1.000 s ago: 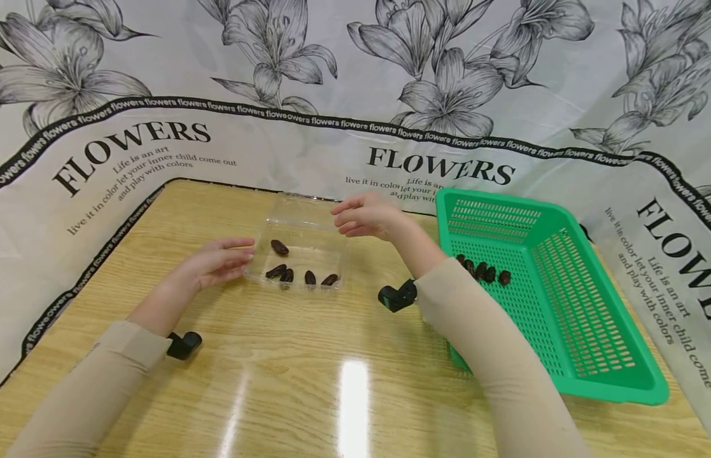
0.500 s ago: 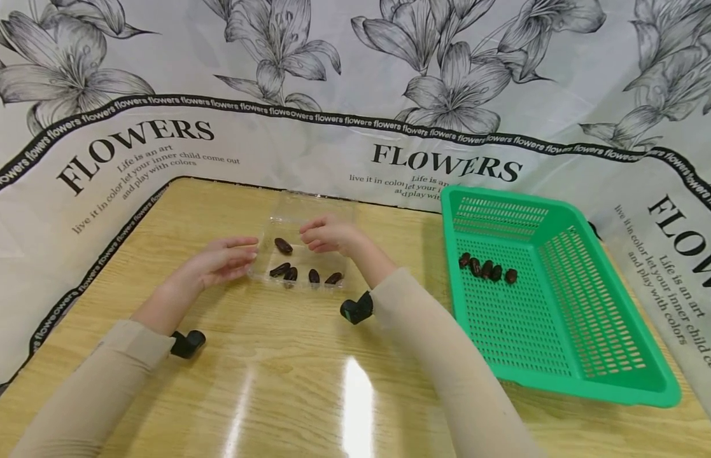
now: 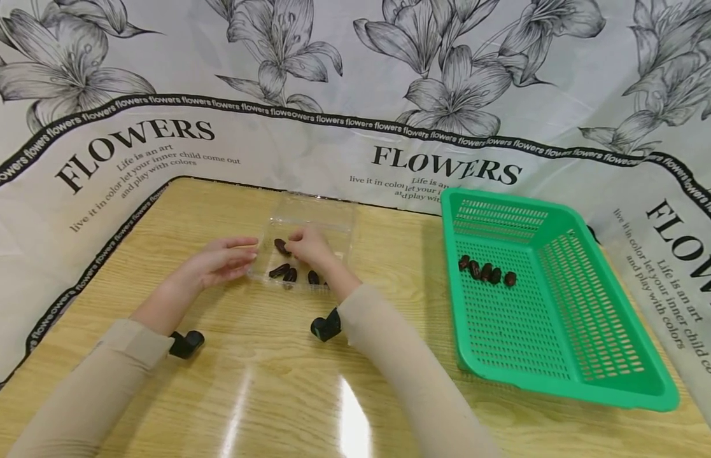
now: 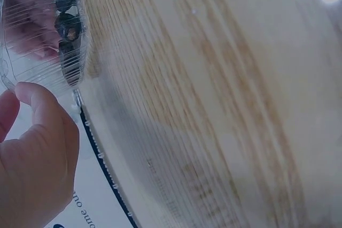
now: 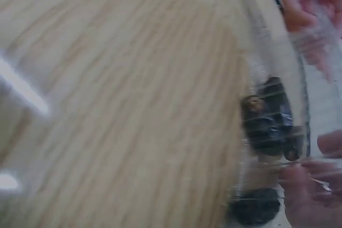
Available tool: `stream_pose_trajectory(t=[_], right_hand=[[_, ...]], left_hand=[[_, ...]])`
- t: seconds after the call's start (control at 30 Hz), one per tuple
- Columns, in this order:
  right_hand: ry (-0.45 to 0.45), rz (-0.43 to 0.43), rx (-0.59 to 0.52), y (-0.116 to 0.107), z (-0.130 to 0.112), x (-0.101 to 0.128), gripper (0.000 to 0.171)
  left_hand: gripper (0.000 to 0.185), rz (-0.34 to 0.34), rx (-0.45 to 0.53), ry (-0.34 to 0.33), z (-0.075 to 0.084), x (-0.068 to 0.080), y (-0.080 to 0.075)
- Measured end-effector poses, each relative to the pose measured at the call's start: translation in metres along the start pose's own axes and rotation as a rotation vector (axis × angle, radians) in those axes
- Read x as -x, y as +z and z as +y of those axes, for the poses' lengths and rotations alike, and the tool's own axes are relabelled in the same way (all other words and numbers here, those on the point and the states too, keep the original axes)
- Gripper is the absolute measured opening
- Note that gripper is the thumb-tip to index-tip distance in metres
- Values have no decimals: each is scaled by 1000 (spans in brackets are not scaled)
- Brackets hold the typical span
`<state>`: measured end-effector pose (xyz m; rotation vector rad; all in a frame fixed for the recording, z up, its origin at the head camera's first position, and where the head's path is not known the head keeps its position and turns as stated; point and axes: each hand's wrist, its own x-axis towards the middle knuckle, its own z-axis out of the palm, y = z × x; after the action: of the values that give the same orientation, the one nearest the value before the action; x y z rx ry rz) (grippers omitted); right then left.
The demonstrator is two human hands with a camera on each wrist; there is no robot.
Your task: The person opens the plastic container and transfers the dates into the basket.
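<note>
A clear plastic box (image 3: 346, 222) with its lid raised stands on the table, holding several dark brown dates (image 3: 289, 274) along its near side. Inside it, my right hand (image 3: 315, 247) pinches the right end of a date (image 3: 281, 246) that lies apart from the others. My left hand (image 3: 220, 261) is at the box's left side, fingers loosely extended and fingertips against the wall. In the left wrist view, the left hand's thumb and finger meet the box's edge. The right wrist view is blurred, with the right fingers partly seen through the plastic.
A green perforated basket (image 3: 455, 318) stands on the right of the wooden table (image 3: 275, 375), with several dates (image 3: 486, 272) in a row on its floor. A flower-printed cloth (image 3: 309, 146) hangs behind. Black wrist cameras (image 3: 326, 326) stick out below both wrists.
My right hand has moved left and down from above the box's right side into the box and has taken hold of the upper date. The left hand has stayed at the box's side.
</note>
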<state>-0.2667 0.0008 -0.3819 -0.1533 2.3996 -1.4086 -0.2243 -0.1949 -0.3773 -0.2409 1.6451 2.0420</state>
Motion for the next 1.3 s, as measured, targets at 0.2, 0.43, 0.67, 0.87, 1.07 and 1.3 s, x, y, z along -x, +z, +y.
stream_pose_trajectory(t=[0.2, 0.43, 0.67, 0.87, 1.07, 1.3], right_hand=[[-82, 203, 354, 16, -3, -3, 23], [-195, 261, 523, 24, -4, -4, 24], [-162, 243, 428, 25, -5, -6, 11], [-117, 197, 356, 25, -6, -7, 26], [-68, 174, 175, 27, -1, -10, 25], [11, 107, -197, 28, 0, -11, 25]], left_hand=[[59, -5, -4, 2, 4, -1, 2], [58, -7, -34, 9, 6, -2, 3], [59, -4, -13, -3, 5, -2, 2], [59, -4, -28, 4, 4, -2, 3], [59, -9, -22, 7, 3, -2, 2], [60, -14, -19, 7, 0, -2, -2]])
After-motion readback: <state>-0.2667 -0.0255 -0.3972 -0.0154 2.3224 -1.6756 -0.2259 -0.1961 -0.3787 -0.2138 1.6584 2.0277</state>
